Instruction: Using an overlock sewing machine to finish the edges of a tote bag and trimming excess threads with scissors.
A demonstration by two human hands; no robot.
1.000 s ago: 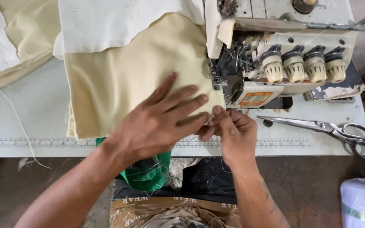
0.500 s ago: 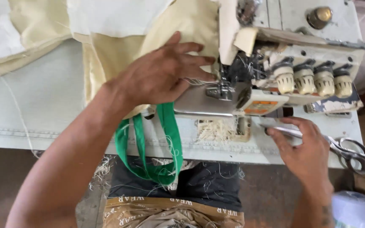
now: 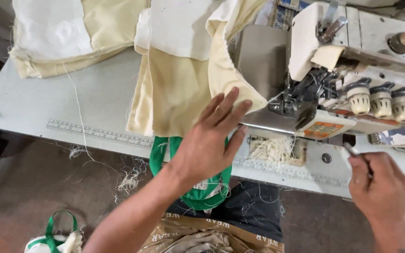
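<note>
My left hand [image 3: 212,140] lies flat, fingers spread, on the edge of a cream fabric piece [image 3: 179,89] next to the presser foot [image 3: 282,105] of a white overlock sewing machine [image 3: 352,56]. A green strap loop [image 3: 198,187] hangs from the fabric below that hand, over the table's front edge. My right hand [image 3: 380,187] is at the lower right, fingers closed around the metal blade of a pair of scissors [image 3: 358,157] lying on the table; the handles are hidden.
A pale grey table [image 3: 71,107] with a printed ruler strip [image 3: 99,133] along its front. A stack of cream and white fabric [image 3: 66,37] lies at the back left. Thread clippings [image 3: 273,150] pile under the machine. Another green-handled bag [image 3: 52,236] lies on the floor.
The cream fabric has moved left, away from the needle. My right hand went from beside the left hand to the scissors at the right and closed on them.
</note>
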